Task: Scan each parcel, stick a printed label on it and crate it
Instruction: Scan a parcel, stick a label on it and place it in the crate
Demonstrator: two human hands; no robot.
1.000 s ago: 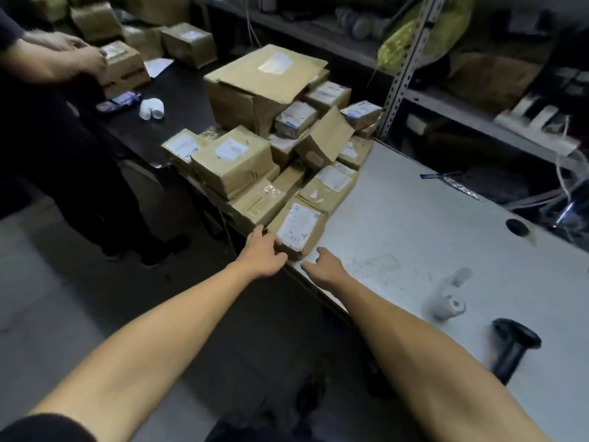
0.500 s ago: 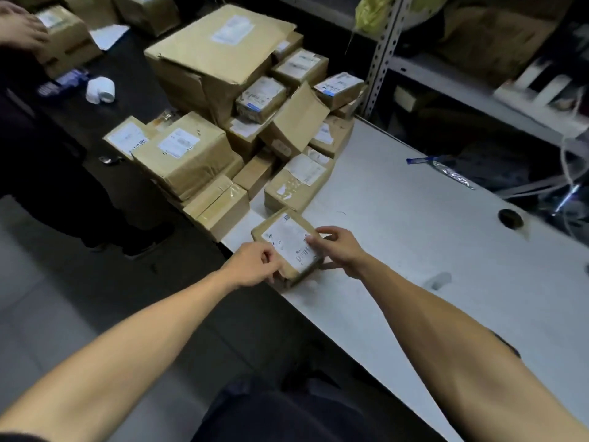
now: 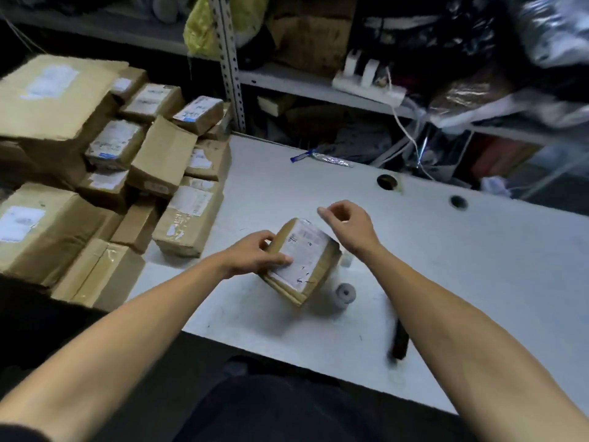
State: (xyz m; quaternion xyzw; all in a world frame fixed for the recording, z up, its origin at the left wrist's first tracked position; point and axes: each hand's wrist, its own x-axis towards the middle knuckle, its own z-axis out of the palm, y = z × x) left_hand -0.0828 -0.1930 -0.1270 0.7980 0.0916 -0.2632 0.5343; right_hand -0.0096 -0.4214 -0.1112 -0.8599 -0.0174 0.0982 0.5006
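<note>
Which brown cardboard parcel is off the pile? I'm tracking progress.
The small brown cardboard parcel gripped, tilted, by the left hand above the white table; the others stay stacked.

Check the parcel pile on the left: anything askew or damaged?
Yes. The pile of parcels is jumbled, with one box tipped at an angle across the others. The big carton at top left has a ragged, torn flap edge.

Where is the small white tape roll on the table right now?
In the head view, the small white tape roll lies on the white table, right of the tilted brown cardboard parcel, beneath the right forearm.
</note>
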